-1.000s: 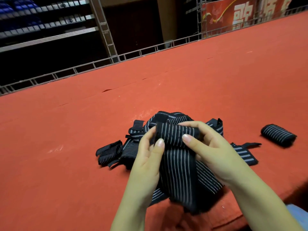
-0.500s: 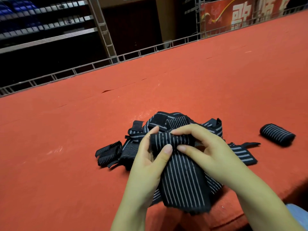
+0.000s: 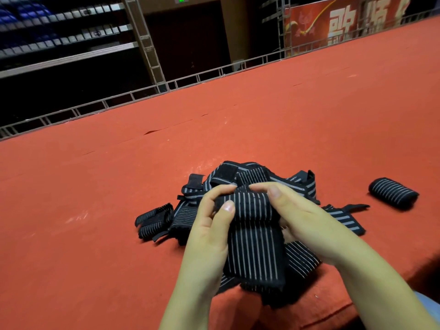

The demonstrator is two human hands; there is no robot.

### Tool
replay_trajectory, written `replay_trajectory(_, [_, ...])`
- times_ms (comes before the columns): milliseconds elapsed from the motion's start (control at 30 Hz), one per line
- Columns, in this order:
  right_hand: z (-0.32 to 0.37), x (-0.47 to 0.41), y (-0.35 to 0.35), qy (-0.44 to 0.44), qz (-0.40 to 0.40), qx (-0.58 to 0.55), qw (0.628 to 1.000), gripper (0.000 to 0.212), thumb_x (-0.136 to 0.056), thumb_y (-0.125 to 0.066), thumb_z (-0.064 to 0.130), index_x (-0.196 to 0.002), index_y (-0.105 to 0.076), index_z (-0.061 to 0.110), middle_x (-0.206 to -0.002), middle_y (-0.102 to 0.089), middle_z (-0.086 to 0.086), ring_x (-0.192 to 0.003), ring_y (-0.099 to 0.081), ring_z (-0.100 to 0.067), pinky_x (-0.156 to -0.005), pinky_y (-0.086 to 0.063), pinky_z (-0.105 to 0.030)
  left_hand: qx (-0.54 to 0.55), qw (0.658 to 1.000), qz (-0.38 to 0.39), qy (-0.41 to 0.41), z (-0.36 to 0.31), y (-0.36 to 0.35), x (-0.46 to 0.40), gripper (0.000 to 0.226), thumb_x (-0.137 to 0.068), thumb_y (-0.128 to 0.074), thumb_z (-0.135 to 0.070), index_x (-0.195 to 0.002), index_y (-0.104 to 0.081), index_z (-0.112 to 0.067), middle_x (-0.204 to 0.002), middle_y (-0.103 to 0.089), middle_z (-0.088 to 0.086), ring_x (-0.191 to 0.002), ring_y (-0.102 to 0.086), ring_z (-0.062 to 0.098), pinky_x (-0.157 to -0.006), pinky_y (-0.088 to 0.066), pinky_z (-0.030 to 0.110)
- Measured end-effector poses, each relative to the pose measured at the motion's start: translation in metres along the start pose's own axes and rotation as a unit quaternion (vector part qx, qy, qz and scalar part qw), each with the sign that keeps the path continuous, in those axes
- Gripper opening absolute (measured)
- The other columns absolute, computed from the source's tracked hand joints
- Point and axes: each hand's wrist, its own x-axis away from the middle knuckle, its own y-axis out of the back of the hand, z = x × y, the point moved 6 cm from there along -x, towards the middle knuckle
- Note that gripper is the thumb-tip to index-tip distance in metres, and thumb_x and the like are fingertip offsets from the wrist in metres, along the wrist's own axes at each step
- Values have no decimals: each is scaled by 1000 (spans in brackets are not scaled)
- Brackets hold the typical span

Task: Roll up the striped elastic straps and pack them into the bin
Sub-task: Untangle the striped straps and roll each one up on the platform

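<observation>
Ribbed black elastic strap [image 3: 256,236] w/ thin white stripes hung over the red felt tabletop [image 3: 95,210], its top end part-rolled. Loose strap pile [image 3: 240,177] lay behind; one finished roll [image 3: 392,194] sat apart at right. Left hand [image 3: 209,234] & right hand [image 3: 307,222] pinched the rolled end, fingers curled.

Black elastic strap with thin white lengthwise stripes [image 3: 254,234], top end partly rolled into a tight coil, pinched between left hand [image 3: 209,236] and right hand [image 3: 307,225]; its loose tail hangs down toward the near edge of the red surface. Behind it, a tangled pile of unrolled straps [image 3: 238,179] (same black-and-white stripes, some plain black ends). One finished roll [image 3: 392,194] lies on its side well apart to the right. Two smaller rolled-looking pieces [image 3: 154,220] sit just left of the pile.
</observation>
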Motion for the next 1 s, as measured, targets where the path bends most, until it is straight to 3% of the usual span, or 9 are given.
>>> replay_trajectory(33, [0,0,-2,-9,7,-10,1000,49,-79,-44,73,-110,-62,40,-105,-69,-2,-82,-68,-16,-67,-57,-37,-5,1000,1,-1,0,1,0,24,-83,-57,-28,-104,-67,-30,-97,-73,3,-83,-67,14,-68,-55,24])
replay_trajectory(167, [2,0,-4,3,9,-52,999,33,-85,-64,50,-109,-64,26,-100,-65,-20,-79,-65,-24,-63,-51,-35,-22,1000,4,-9,-2,4,3,26,-82,-58,-26,-103,-69,-38,-100,-72,4,-85,-66,15,-72,-56,25])
replay_trajectory(267, [6,1,-3,27,-2,-43,999,31,-81,-66,42,-107,-64,27,-81,-66,3,-63,-58,-3,-50,-41,-17,-34,999,3,-6,-5,4,3,28,-90,-63,-16,-99,-70,-42,-91,-73,-5,-81,-65,12,-68,-55,24])
replay_trajectory(333, [7,0,-2,49,-3,-28,998,28,-80,-69,42,-106,-65,32,-87,-69,7,-73,-63,-4,-58,-46,-17,-40,999,8,0,-5,2,4,37,-97,-54,-12,-103,-69,-46,-98,-74,-7,-86,-68,14,-72,-56,25])
replay_trajectory(467, [11,0,8,94,-27,24,995,26,-80,-65,34,-104,-64,43,-103,-69,7,-99,-66,-12,-87,-53,-36,-47,998,31,34,0,-2,5,50,-102,-42,-15,-127,-49,-57,-108,-71,-17,-105,-68,12,-86,-56,32])
replay_trajectory(567, [17,2,12,122,-48,44,990,28,-79,-65,32,-103,-64,45,-104,-67,13,-99,-64,-7,-88,-51,-31,-30,995,51,75,3,-3,5,46,-99,-50,-30,-138,-39,-53,-113,-70,-20,-108,-68,9,-83,-55,32])
replay_trajectory(700, [21,5,13,157,-58,87,982,32,-76,-68,29,-103,-66,46,-107,-65,17,-105,-61,-3,-90,-47,-21,-18,995,58,83,7,-4,5,51,-87,-53,-48,-137,-47,-39,-125,-67,-3,-110,-68,18,-75,-57,34])
replay_trajectory(867, [23,5,5,198,-50,118,972,37,-71,-72,17,-98,-71,41,-108,-61,17,-111,-57,-4,-89,-40,-10,0,997,7,75,6,-3,3,46,-82,-51,-63,-117,-62,-35,-111,-72,5,-82,-72,22,-58,-54,29])
replay_trajectory(1000, [19,3,5,162,-37,102,981,31,-69,-72,20,-88,-74,44,-113,-61,21,-110,-58,-1,-84,-46,-18,-19,998,11,53,1,-2,4,41,-85,-53,-43,-124,-59,-33,-113,-72,-5,-90,-71,16,-67,-57,30])
